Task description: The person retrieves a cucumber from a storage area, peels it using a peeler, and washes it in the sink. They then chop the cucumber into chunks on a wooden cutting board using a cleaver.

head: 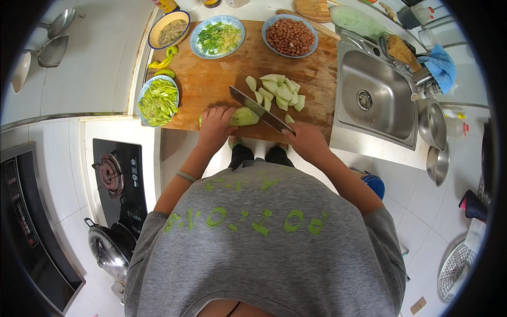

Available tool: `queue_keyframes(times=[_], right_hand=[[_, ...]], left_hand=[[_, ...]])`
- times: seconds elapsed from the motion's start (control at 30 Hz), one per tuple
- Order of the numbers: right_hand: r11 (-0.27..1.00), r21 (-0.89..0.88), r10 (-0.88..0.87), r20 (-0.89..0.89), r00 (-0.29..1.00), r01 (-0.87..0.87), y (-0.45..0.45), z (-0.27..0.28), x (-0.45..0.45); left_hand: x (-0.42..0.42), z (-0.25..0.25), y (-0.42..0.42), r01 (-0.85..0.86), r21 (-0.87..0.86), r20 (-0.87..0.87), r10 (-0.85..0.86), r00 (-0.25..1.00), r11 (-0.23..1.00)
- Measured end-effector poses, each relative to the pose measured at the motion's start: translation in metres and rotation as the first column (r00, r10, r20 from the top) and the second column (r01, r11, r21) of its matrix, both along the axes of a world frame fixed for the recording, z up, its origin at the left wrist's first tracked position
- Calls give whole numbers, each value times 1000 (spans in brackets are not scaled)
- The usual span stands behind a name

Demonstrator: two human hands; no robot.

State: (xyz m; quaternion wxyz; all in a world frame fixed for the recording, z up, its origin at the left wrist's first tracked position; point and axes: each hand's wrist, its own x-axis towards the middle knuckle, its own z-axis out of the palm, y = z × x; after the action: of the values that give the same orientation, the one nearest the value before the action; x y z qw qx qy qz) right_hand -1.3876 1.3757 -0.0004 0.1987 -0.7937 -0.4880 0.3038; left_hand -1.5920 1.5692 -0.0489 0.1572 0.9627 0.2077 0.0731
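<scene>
My left hand (216, 125) presses a peeled pale-green gourd or squash (244, 117) onto the wooden cutting board (206, 85), its fingers over one end. In my right hand (309, 140) is the handle of a cleaver (257, 107). The blade slants up and left across the gourd's cut end; whether it touches the flesh I cannot tell. Beyond the blade lies a loose pile of cut gourd pieces (283, 90). One small piece (289, 118) lies apart, close to my right knuckles.
Plates of green strips (158, 102), chopped scallions with minced bits (220, 37) and peanuts (291, 37) stand around the board, with a bowl (170, 29) and green peppers (162, 63). To the right is a steel sink (376, 91); at left, a gas stove (119, 178).
</scene>
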Motion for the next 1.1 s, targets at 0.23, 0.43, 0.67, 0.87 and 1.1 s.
queue_keyframes(times=[0.23,0.43,0.67,0.87,1.1], right_hand=[[986,-34,-165,-56,985,164,19,-21,15],[988,-36,-153,-52,987,151,15,9,20],[992,10,-123,-82,989,124,2,7,10],[987,-38,-159,-140,977,155,-3,22,13],[992,18,-119,-122,985,122,-8,19,14]], left_hand=[[8,-6,6,-75,-8,108,75,991,997],[-12,-2,20,-139,-53,53,142,989,989],[-9,10,18,-77,-68,-30,75,997,995],[6,4,9,-86,-46,10,87,996,995],[10,0,8,-100,31,80,97,992,994]])
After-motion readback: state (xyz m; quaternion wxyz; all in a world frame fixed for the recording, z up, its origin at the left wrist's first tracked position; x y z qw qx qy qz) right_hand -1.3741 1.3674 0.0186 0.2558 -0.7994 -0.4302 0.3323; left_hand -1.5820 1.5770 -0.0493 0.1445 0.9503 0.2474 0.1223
